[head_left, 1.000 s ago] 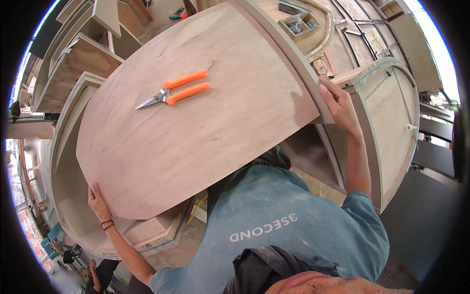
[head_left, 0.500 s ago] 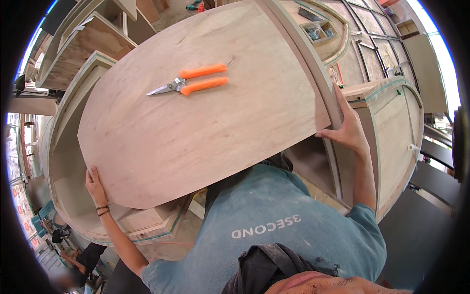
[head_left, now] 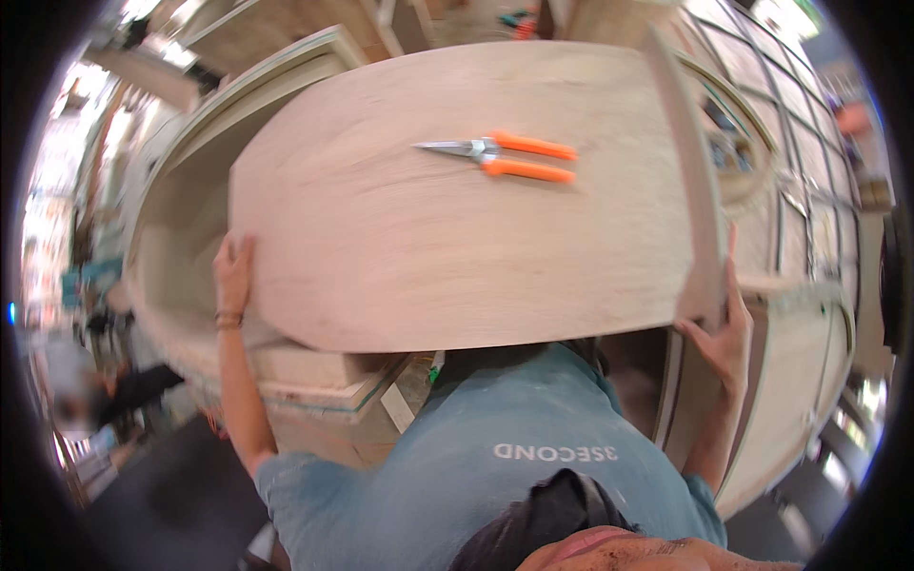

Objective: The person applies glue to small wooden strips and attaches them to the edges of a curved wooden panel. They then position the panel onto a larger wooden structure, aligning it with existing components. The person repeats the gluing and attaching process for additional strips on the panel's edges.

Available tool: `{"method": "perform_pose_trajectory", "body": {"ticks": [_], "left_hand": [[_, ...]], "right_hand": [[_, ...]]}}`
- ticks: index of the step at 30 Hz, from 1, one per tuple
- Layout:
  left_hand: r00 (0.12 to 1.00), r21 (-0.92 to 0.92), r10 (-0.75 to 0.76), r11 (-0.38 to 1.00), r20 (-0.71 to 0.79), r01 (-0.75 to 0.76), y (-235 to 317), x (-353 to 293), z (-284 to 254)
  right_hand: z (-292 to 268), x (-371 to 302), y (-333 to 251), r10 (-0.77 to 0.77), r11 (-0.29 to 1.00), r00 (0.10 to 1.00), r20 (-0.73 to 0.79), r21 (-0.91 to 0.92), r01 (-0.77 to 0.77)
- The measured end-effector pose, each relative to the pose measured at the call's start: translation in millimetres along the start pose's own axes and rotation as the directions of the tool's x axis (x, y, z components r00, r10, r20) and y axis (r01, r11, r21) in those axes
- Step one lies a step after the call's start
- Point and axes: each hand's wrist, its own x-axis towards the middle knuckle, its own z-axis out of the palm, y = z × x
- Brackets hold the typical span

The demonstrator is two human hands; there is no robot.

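A wide plywood panel (head_left: 409, 257) with a rounded left side lies across in front of my body, a raised upright board (head_left: 687, 171) along its right edge. My left hand (head_left: 233, 276) grips the panel's left edge, its fingertips at the rim. At the near right corner my right hand (head_left: 722, 338) holds the panel, thumb at the front corner and fingers along the outside of the upright board. A pair of orange-handled snips (head_left: 486, 152) rests on the panel, blades pointing left; neither hand touches it.
A curved wooden cabinet shell (head_left: 181, 219) surrounds the panel's left side. Another cabinet section (head_left: 790, 371) stands at the right. Beyond it a curved frame (head_left: 738, 157) holds small items. A blurred person (head_left: 81, 390) is at the far left.
The panel now looks more level, its left end higher and its right end lower in view. My hands have moved with it. The snips, still on it, appear farther right; the surroundings have turned too.
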Motion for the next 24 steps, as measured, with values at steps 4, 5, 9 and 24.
{"method": "perform_pose_trajectory", "body": {"ticks": [4, 5, 9, 24], "left_hand": [[1.000, -0.124, -0.013, 0.992, 0.001, 0.013, 12.4, 3.0, 1.3], [0.999, -0.159, -0.037, 0.986, 0.014, 0.039, 13.5, -0.7, 2.7], [1.000, -0.100, -0.018, 0.995, -0.016, 0.016, 5.3, -3.6, 1.3], [0.973, 0.439, 0.056, 0.897, -0.223, 0.049, 38.1, -40.3, -68.5]], "right_hand": [[-0.1, 5.7, 11.0, 0.112, 0.977, 0.993, 0.022, 0.181, -0.114], [-2.0, 10.0, 16.6, 0.153, 0.963, 0.988, 0.033, 0.218, -0.156], [-5.5, 32.4, 23.2, 0.128, 0.956, 0.990, 0.063, 0.258, -0.140], [26.4, 54.1, 6.3, 0.047, 0.926, 0.971, 0.235, 0.354, -0.130]]}}
